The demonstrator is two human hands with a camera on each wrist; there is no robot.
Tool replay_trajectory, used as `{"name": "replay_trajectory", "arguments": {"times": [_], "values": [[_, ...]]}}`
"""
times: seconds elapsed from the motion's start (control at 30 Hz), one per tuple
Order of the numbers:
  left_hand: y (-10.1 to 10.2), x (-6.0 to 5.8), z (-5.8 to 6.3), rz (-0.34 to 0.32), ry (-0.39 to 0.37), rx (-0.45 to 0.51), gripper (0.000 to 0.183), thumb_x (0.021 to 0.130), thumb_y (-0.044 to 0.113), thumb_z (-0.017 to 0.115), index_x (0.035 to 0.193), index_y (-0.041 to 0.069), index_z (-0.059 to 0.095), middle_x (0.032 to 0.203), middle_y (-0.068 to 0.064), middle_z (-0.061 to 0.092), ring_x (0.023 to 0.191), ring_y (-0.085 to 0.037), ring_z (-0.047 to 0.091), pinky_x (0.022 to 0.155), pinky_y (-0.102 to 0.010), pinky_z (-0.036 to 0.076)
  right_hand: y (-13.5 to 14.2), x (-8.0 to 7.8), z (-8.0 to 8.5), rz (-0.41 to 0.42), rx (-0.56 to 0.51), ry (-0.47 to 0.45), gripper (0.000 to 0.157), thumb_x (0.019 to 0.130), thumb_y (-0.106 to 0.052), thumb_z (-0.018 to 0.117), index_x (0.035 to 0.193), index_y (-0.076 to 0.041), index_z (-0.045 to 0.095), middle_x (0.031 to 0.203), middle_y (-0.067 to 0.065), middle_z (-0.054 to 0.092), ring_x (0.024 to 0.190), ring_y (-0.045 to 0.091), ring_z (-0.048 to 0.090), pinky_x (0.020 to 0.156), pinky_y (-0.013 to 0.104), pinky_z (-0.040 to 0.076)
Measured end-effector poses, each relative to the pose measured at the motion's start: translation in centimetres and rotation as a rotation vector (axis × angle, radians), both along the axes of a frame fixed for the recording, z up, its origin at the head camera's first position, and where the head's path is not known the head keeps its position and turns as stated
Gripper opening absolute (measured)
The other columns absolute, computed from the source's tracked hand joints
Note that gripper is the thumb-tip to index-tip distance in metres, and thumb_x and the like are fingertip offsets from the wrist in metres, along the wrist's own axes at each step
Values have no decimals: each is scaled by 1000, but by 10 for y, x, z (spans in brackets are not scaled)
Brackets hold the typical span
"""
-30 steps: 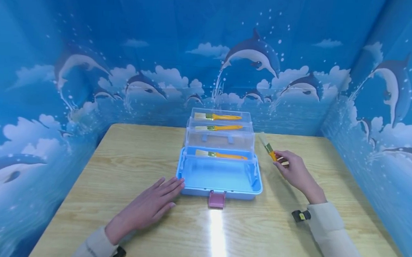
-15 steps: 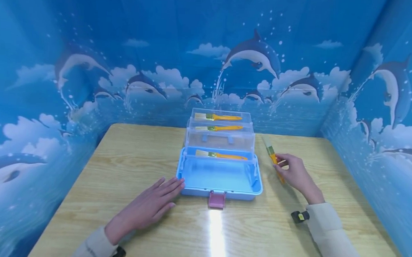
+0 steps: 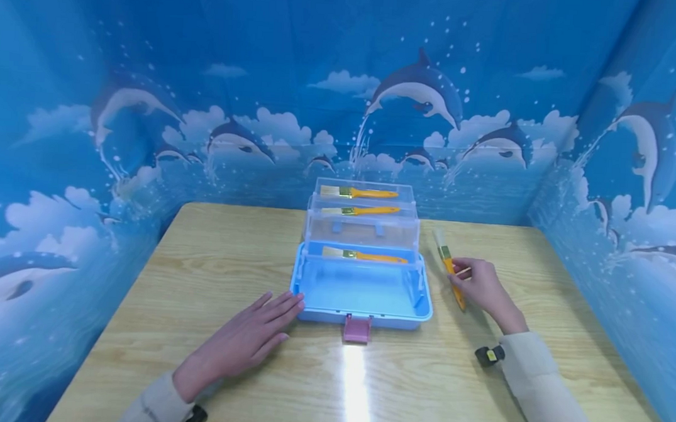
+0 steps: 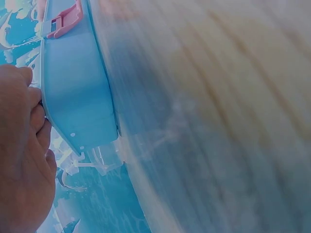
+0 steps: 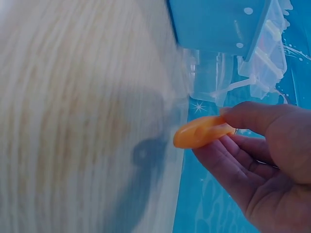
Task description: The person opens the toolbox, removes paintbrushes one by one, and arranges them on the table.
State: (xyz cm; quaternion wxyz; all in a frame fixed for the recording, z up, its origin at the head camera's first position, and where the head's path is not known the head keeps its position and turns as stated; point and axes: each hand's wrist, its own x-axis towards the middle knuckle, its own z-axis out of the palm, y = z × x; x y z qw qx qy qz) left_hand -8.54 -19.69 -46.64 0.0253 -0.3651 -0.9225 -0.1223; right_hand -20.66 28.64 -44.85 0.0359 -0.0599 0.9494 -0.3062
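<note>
backdrop [image 3: 300, 33] flanks table [image 3: 217, 262], open box [image 3: 363, 287] separating hands: left [image 3: 244, 339] straight-fingered, right [image 3: 481, 286] pinching brush [image 3: 446, 256].

The wood table [image 3: 223, 250] spreads under the fingers [image 3: 281, 307], glare [image 3: 356, 385] nearer than them — dolphin cloth [image 3: 277, 38] hangs beyond and either side.

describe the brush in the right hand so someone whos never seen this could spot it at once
On the wooden table stands an open blue box. Just right of it, the right hand pinches an orange-handled paintbrush, its pale bristles pointing away from the person. The three other brushes lie crosswise in the box; only this one is outside it.
</note>
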Motion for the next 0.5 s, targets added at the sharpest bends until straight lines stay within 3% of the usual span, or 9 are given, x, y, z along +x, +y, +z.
{"name": "replay_trajectory", "arguments": {"times": [0.17,0.37,0.5], "values": [[0,0,1,-4,21,6,60,107,28,50,162,18,27,168,2,25,154,-20,27,129,-40,9,0,-3,-4,-13,-2,-30,45,95,-6,68,133,15,56,116,30,66,99,39,70,75,38,65],[0,1,2,-13,36,12,59,107,29,50,161,17,29,168,2,26,153,-21,29,129,-31,-1,0,-9,-9,-27,18,-57,46,96,-8,66,133,15,55,116,29,66,99,37,70,76,38,64],[1,1,2,-17,45,4,58,108,31,48,161,15,30,168,1,26,153,-21,28,129,-43,13,1,-13,-9,-26,26,-64,45,96,-8,66,133,15,55,117,30,66,100,37,70,76,38,64]]}}
